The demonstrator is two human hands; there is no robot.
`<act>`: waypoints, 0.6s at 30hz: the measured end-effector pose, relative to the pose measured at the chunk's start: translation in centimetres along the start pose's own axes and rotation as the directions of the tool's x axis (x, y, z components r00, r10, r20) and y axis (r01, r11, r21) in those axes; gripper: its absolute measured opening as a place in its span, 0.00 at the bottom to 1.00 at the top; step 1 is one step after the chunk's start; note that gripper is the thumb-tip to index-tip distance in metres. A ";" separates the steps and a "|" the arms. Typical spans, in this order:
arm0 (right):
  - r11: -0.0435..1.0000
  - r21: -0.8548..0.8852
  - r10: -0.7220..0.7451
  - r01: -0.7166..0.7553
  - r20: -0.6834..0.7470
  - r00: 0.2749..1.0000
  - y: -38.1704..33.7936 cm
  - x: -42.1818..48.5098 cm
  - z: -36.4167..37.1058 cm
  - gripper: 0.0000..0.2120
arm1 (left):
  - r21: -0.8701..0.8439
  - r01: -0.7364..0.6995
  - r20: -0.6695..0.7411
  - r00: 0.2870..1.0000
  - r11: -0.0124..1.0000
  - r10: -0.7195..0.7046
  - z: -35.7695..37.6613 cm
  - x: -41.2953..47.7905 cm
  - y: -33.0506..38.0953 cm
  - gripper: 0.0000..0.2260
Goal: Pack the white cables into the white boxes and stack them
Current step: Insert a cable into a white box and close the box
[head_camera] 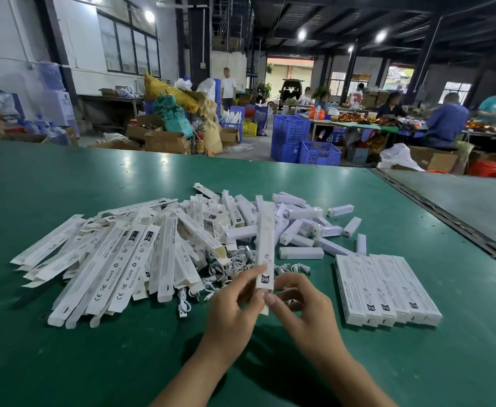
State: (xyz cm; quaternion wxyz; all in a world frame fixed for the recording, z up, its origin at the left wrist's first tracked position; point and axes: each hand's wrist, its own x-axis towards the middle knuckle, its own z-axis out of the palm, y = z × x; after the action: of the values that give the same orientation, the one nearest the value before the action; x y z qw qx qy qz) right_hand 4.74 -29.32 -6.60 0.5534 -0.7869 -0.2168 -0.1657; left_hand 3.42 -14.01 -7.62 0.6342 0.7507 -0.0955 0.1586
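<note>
A long white box (265, 242) stands nearly upright above the green table (94, 348), held at its lower end by both hands. My left hand (235, 306) pinches its left side between thumb and fingers. My right hand (302, 306) grips the bottom end, its thumb on the end flap. Behind the hands lie loose white cables (232, 268) in a tangle. A heap of flat unfolded white boxes (117, 259) spreads to the left. A row of several packed white boxes (387, 289) lies side by side on the right.
Short white lamp bars (299, 227) are scattered behind the held box. A metal seam (446, 218) separates this table from a grey one on the right. Beyond the far edge are blue crates (299, 136), cardboard cartons and several people at other tables.
</note>
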 end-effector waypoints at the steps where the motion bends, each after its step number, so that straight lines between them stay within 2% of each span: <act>1: 0.999 0.027 0.042 -0.042 -0.015 0.999 0.1 0.1 0.0 0.09 | 0.011 0.000 0.021 1.000 1.000 0.000 0.0 0.0 0.1 0.19; 3: 0.994 0.060 0.095 -0.093 -0.036 0.995 0.4 0.1 -0.1 0.11 | 0.043 -0.019 0.052 0.998 0.999 0.017 0.1 -0.2 0.3 0.19; 6: 0.995 0.050 0.081 -0.081 -0.004 0.997 0.3 0.2 -0.4 0.18 | 0.090 -0.052 0.068 0.997 0.995 0.046 0.3 -0.3 0.5 0.20; 9: 1.000 -0.015 0.019 -0.018 0.055 0.998 0.3 0.3 -0.7 0.24 | 0.083 -0.061 0.088 0.995 0.995 0.053 0.2 -0.3 0.5 0.20; 13: 0.991 -0.131 -0.013 0.017 0.033 0.999 0.3 0.2 -0.6 0.28 | 0.161 -0.078 0.123 0.991 0.984 0.059 0.1 -0.3 0.5 0.19; 16: 0.997 -0.071 0.006 -0.005 0.018 1.000 0.8 0.4 -0.7 0.23 | 0.203 -0.118 0.078 0.991 0.972 0.104 0.0 -0.2 0.6 0.18; 18: 0.999 0.028 0.038 -0.036 -0.080 0.996 1.4 1.2 -0.5 0.15 | 0.231 -0.122 0.014 0.992 0.965 0.122 -0.2 0.1 0.2 0.19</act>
State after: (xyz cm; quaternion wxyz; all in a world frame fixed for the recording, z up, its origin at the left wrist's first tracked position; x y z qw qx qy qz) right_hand 6.47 -30.05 -6.93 0.5750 -0.7761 -0.1820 -0.1841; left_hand 3.43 -13.85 -7.38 0.5315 0.8121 -0.1223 0.2077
